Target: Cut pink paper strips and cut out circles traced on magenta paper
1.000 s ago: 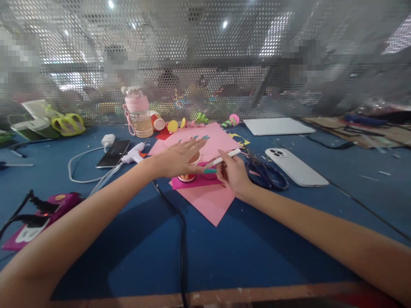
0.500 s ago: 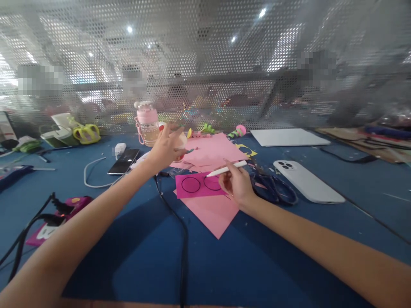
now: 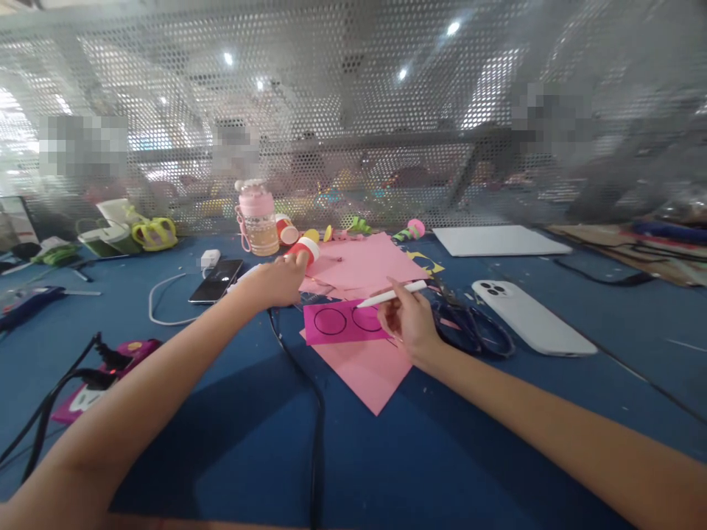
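Note:
My right hand (image 3: pixel 409 320) is closed around a white pen (image 3: pixel 391 294), whose tip is at the upper edge of a magenta paper strip (image 3: pixel 349 333). Two black circles are drawn on the strip, the right one partly covered by my fingers. Beneath the strip lies a pink sheet (image 3: pixel 375 375). My left hand (image 3: pixel 283 280) is closed, its fingers at a red and white cup (image 3: pixel 305 252) tilted above the larger pink sheets (image 3: pixel 370 261). How far the fingers wrap the cup is partly hidden.
A pink bottle (image 3: pixel 258 221) stands behind my left hand, beside another red cup (image 3: pixel 286 230). Dark phone (image 3: pixel 216 281), cables and a magenta power strip (image 3: pixel 129 357) lie left. Dark-handled scissors (image 3: pixel 475 331), a white phone (image 3: pixel 533 318) and a white board (image 3: pixel 500 241) lie right.
My left hand has come down and nearer from beside the bottle, with the red and white cup now at its fingers. My right hand and the pen are nearly unmoved.

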`<state>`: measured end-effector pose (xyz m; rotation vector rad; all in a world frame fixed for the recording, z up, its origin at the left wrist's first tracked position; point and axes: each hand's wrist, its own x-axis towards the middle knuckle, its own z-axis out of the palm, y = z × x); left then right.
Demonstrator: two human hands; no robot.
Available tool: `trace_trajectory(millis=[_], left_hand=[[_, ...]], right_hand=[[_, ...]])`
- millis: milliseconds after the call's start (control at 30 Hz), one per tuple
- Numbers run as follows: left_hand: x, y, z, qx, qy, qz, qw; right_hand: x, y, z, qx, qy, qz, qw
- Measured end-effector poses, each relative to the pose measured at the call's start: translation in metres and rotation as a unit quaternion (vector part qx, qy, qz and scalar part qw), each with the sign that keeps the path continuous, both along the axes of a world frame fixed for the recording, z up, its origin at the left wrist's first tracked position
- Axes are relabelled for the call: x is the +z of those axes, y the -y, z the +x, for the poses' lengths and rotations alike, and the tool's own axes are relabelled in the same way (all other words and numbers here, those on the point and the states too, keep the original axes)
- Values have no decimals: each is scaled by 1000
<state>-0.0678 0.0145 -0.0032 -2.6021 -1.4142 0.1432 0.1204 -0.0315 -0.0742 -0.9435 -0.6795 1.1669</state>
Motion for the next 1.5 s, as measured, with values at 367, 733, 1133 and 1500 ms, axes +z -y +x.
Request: trace_trajectory(millis=[367,733,1133,1500], left_hand=[[-21,20,20,-17,-128,42,991],[-39,15,34,-45,88,115,988],[-73,-5,26,-123,357,147,914],[-74,-6,26,-239,369,199,876]], right_hand=[[3,13,-2,-5,66,67,996],[-8,11,13,34,81,210,974],[-9,4,18,100,42,168,980],[-3,9,16,102,100,146,979]])
